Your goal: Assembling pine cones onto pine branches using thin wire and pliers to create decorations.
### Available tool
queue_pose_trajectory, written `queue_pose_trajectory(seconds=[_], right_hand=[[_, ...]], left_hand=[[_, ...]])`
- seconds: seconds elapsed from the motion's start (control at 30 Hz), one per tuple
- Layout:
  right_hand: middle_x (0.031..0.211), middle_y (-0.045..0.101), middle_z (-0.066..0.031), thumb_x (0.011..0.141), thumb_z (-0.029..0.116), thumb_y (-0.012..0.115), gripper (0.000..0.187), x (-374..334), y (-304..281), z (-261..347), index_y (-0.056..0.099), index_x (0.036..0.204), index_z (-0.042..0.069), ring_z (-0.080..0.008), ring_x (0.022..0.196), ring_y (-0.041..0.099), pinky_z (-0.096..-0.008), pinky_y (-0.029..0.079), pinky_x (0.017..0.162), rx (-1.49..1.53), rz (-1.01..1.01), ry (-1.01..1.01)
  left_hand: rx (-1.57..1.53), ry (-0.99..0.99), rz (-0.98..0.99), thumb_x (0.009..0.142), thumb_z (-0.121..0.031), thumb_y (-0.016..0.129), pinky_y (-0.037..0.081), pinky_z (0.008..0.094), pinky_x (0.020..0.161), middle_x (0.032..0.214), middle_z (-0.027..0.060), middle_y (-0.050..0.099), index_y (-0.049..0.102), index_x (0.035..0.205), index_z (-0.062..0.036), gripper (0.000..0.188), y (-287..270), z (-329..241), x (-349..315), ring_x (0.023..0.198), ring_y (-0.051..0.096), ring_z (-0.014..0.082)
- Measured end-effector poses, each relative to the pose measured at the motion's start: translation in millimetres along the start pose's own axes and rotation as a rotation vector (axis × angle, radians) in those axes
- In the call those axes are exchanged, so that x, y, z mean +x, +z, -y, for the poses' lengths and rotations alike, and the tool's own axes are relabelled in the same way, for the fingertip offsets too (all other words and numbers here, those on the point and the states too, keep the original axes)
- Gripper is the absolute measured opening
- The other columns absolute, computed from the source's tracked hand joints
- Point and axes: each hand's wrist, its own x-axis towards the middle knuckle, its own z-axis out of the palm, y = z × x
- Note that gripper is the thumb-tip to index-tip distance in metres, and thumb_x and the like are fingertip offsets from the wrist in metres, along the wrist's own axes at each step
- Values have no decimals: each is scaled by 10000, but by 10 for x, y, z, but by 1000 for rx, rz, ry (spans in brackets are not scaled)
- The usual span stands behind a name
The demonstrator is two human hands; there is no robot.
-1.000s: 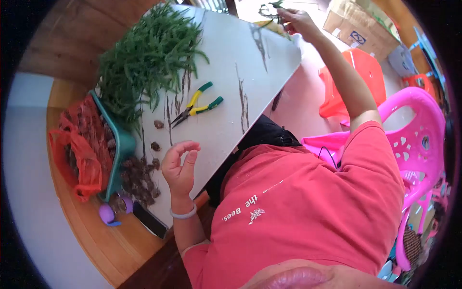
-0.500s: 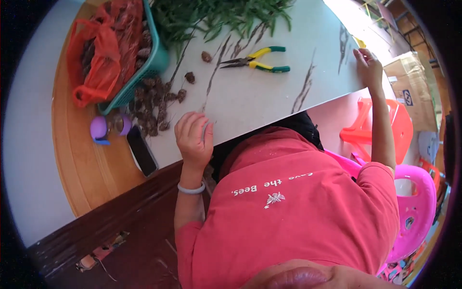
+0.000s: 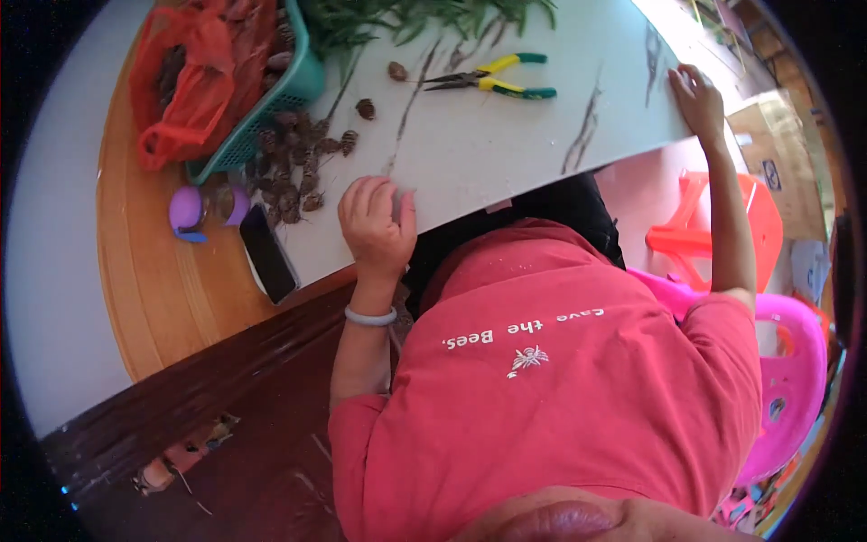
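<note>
My left hand [image 3: 375, 221] rests on the near edge of the white marbled table [image 3: 506, 149], fingers loosely bent and thumb apart, with nothing seen in it. Just beyond and left of it lies a heap of small brown pine cones [image 3: 287, 172]. A few single cones, such as this pine cone [image 3: 365, 108], lie apart from the heap. At the table's right edge, my right hand [image 3: 697, 104] lies with fingers apart, holding nothing visible. Between the two hands, farther back, is a pair of needle-nose pliers [image 3: 488, 79] with yellow and green handles, untouched.
Far left stands a teal basket [image 3: 312, 77] holding cones and a red plastic bag [image 3: 203, 90]. Green foliage sprigs [image 3: 361, 23] cover the back. A phone [image 3: 268, 257] and a purple-lidded container [image 3: 187, 208] sit at left. Right, below table level, are a red stool [image 3: 754, 212] and a cardboard box [image 3: 786, 163].
The view has shifted slightly, so the table and its things appear higher up. Both hands stay resting at the table edges; the pliers and cones have not visibly been moved.
</note>
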Motion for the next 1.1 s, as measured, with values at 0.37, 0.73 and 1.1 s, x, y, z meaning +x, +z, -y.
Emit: queue_pose_trajectory(seconds=[0.37,0.73,1.1], right_hand=[[803,602,-208,796,406,500,372,-92,-28,-521,570,973,86,-382,806,566,-448,430,738,-35,19,167],[826,608,-191,808,441,454,422,37,546,-1464,547,966,61,-351,821,574,-431,433,744,-132,120,168],[813,598,-206,819,411,446,407,-179,-146,-1149,534,955,38,-361,819,566,-453,426,734,21,90,90]], left_hand=[[52,28,32,716,-150,628,397,397,804,915,139,565,565,811,-9,182,584,-698,-87,884,510,310],[42,28,48,782,-242,611,407,386,780,920,146,579,573,820,12,260,872,-1196,-268,876,522,310],[58,43,55,794,-271,600,405,390,778,928,149,575,577,834,9,285,769,-1336,-189,878,520,313]])
